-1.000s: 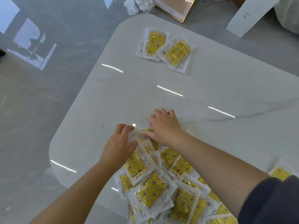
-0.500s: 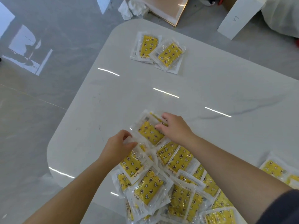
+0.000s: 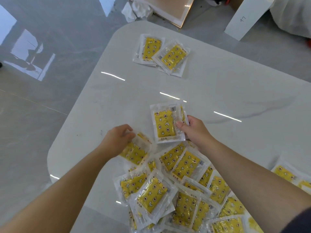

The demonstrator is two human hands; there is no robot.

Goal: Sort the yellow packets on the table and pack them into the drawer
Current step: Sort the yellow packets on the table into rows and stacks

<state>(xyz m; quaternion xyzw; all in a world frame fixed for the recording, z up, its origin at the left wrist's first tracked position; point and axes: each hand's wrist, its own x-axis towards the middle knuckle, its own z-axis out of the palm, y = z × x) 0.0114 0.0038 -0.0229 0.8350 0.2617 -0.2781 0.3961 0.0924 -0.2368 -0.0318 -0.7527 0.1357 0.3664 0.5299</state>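
On the white table (image 3: 235, 91), I see the loose heap of yellow packets (image 3: 185, 190) along the near edge and a far pair (image 3: 161, 54) lying overlapped. The right hand (image 3: 195, 130) pinches a lifted packet (image 3: 164, 125) by its right edge, so it lies left of the fingers with its long axis near-to-far. The left hand (image 3: 117, 140) curls around a second packet (image 3: 134, 153) on the heap. No drawer is in view. I judge the right hand nearer the far pair.

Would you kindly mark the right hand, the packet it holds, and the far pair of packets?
right hand (image 3: 196, 132): head view, its back.
held packet (image 3: 164, 125): head view, yellow middle.
far pair of packets (image 3: 174, 57): head view, right packet's yellow face.
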